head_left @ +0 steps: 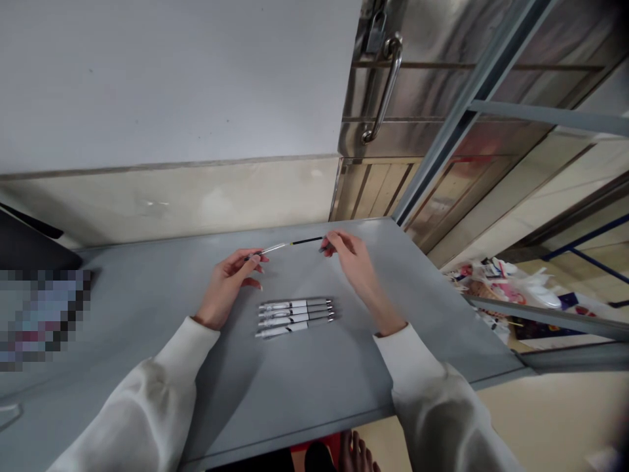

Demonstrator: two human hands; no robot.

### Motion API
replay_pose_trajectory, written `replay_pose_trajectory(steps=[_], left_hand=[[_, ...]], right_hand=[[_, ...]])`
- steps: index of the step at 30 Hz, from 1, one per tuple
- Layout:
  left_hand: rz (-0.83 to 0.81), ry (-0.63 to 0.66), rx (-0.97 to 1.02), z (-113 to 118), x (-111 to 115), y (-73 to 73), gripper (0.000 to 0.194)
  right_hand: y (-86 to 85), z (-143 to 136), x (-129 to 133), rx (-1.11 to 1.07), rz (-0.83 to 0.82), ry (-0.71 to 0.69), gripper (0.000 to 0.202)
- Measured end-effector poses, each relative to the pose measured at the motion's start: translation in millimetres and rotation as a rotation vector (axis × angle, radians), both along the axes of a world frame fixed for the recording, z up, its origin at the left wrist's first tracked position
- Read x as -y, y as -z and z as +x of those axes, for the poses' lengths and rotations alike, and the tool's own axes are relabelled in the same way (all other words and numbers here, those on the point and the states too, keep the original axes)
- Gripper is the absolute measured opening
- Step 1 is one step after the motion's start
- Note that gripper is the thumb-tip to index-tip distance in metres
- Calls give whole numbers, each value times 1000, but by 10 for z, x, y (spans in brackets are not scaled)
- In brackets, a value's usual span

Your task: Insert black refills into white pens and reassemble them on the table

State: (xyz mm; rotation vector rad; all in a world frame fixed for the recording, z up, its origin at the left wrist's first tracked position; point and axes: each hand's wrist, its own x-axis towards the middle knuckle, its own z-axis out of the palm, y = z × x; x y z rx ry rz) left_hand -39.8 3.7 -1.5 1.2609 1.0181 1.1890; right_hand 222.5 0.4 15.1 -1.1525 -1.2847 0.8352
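Above the grey table (295, 387), my left hand (230, 280) pinches a clear pen refill tube (274, 248) near its left end. My right hand (350, 254) is closed on the dark end of a thin black stick (307, 240), which points left toward the clear tube. The two line up, and I cannot tell whether they are joined. Something dark also shows under my right fingertips. Several white and clear pens (289, 316) lie side by side on the table below my hands, their silver tips to the right.
A dark object (29, 246) and a blurred-out item (44, 314) are at the table's left. A white wall rises behind. At the right stand a metal door with a handle (386, 92), a metal frame post (442, 144) and plastic bags (521, 285).
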Motion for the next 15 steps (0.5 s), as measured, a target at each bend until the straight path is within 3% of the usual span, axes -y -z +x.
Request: replay_pose_trajectory(steps=[5,15], left_hand=[[-9,-30,7,4,3,-2,38],[-13,-22,-13,43,9,-32,40]], right_hand=[[41,67,-66,-120,50,124,32],[53,68,-86,-26,161,132,32]])
